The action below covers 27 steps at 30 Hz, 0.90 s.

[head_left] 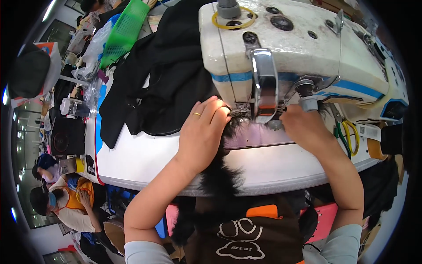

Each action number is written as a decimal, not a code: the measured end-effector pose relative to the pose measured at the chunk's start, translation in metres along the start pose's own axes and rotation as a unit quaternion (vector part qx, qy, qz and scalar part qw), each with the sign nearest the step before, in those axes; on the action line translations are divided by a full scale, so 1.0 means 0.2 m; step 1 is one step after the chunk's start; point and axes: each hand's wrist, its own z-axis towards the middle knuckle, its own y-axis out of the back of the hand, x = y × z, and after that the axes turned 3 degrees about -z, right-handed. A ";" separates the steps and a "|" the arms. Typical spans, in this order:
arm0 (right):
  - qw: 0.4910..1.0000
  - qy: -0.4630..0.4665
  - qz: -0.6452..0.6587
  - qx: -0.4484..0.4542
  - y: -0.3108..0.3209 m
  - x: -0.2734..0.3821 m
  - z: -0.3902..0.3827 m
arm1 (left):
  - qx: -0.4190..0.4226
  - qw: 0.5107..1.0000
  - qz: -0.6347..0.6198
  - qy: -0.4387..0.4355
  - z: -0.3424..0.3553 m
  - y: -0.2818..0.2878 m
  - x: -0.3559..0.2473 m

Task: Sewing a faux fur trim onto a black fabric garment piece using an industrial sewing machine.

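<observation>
A white sewing machine (299, 48) with a blue stripe stands over the white table. Close to its needle, on the left, my left hand (203, 132) has its fingers closed on a strip of black fur trim (220, 176). The fur runs under the presser foot area and hangs down over the table's front edge. To the right of the needle is my right hand (305, 127), with its fingertips hidden behind the machine's parts; what they touch I cannot make out. Black fabric (162, 83) lies heaped to the left of the machine, beside my left hand.
Scissors with green and yellow handles (347, 136) lie right of my right hand, beside a roll of tape (376, 148). A green plastic basket (125, 31) stands at the far left. Further left, a person in an orange apron (79, 193) sits at work.
</observation>
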 end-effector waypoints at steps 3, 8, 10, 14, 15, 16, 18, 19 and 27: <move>0.999 0.001 -0.034 -0.010 0.05 0.04 0.01 | 0.021 0.999 0.031 -0.021 0.03 0.02 0.00; 0.999 -0.025 -0.036 0.020 0.06 0.03 -0.03 | 0.039 0.993 0.054 -0.096 0.03 0.05 0.01; 0.997 -0.046 -0.026 0.056 0.07 0.03 -0.02 | 0.034 0.991 0.058 -0.117 0.03 0.06 0.01; 0.998 -0.057 0.004 -0.029 0.08 0.05 0.00 | 0.017 0.991 0.036 -0.126 0.02 0.04 0.04; 0.998 -0.056 0.004 -0.028 0.09 0.05 0.00 | 0.017 0.991 0.036 -0.124 0.02 0.05 0.04; 0.998 -0.064 0.010 -0.005 0.10 0.05 0.01 | 0.018 0.990 0.056 -0.132 0.03 0.05 0.04; 0.997 -0.072 0.015 0.018 0.11 0.05 0.01 | 0.008 0.986 0.075 -0.151 0.05 0.05 0.05; 0.997 -0.073 0.022 -0.023 0.10 0.06 0.01 | 0.006 0.986 0.075 -0.152 0.06 0.05 0.05; 0.997 -0.081 0.000 -0.011 0.10 0.06 0.01 | 0.026 0.985 0.064 -0.160 0.06 0.05 0.08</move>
